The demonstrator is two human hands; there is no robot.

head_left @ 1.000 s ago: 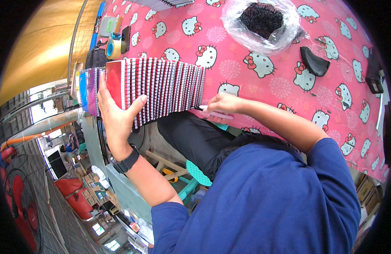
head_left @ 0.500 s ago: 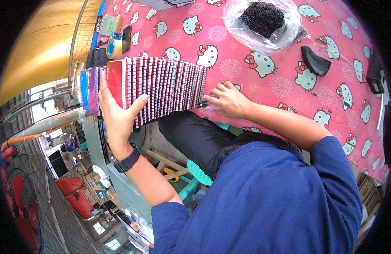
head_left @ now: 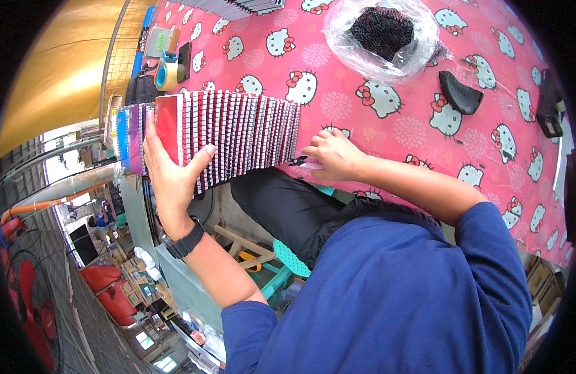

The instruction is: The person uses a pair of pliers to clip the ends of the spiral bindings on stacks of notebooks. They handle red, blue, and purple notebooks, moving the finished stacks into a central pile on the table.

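Observation:
A fanned row of spiral-bound notebooks (head_left: pixel 238 131) lies along the near left part of the table, bindings up, with red, purple and blue covers toward its left end. My left hand (head_left: pixel 169 171) rests on that end, fingers straight along the red cover (head_left: pixel 168 121) and thumb spread apart over the bindings. Just off the row's right end, my right hand (head_left: pixel 335 154) is closed, its fingers curled above the table edge. A small pale piece (head_left: pixel 311 163) shows under those fingertips; whether they grip it is hidden.
A clear plastic bag (head_left: pixel 419 59) of black coils (head_left: pixel 383 32) sits at the far side. To its right lies a curved black piece (head_left: pixel 460 92). A tape roll (head_left: pixel 168 75) is beyond the notebooks, and another stack (head_left: pixel 238 5) is at the far edge.
The fingers of my right hand have curled in more beside the row's end. My left hand keeps its place on the notebooks. The whole view has shifted slightly.

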